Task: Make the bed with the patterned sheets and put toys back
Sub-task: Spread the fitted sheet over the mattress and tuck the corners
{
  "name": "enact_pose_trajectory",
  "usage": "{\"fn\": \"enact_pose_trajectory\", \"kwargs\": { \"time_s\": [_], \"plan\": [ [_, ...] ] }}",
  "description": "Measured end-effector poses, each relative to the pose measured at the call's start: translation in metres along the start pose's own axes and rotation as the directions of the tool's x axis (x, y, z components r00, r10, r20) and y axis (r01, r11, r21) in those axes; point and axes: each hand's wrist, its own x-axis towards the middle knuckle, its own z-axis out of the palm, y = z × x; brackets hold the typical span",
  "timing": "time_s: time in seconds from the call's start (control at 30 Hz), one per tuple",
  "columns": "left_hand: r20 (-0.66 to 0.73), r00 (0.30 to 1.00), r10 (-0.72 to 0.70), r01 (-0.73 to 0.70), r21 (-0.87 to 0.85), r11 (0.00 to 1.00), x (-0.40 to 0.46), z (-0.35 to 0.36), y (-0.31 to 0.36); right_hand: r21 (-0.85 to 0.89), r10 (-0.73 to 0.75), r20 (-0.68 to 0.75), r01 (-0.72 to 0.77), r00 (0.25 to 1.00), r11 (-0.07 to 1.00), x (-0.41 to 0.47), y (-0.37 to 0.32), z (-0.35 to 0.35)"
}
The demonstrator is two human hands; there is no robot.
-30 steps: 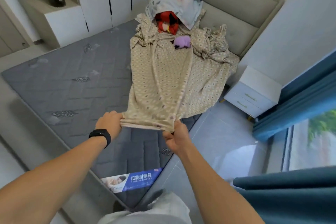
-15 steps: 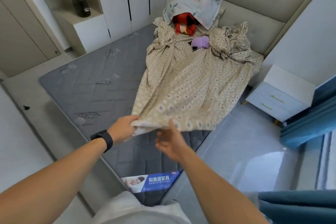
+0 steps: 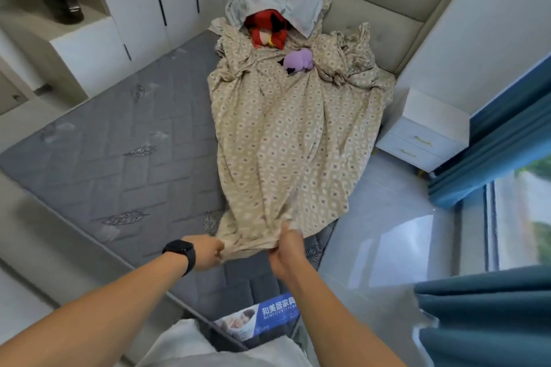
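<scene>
Early stage: both hands, left [image 3: 208, 250] and right [image 3: 284, 247], grip the patterned sheet [image 3: 286, 152] at its near edge, low centre; it lies bunched along the bare mattress [image 3: 119, 143], unspread, the toys [image 3: 283, 45] atop it, upper centre

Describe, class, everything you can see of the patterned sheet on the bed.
The patterned sheet is beige, thin-looking cloth printed with small pale diamonds. It lies crumpled in a long strip down the right side of the bare grey mattress, bunched by the headboard. A purple toy and a red toy rest on it. The left hand and right hand grip its near edge.
</scene>
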Motion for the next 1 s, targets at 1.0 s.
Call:
{"fn": "enact_pose_trajectory", "kwargs": {
  "time_s": [1.0],
  "plan": [
    [-0.519, 0.853, 0.046, -0.474, -0.735, 0.484, -0.035, -0.074, 0.113, 0.033, -0.333, -0.024, 0.333, 0.943, 0.942, -0.082, -0.067, -0.027]
  ]
}}
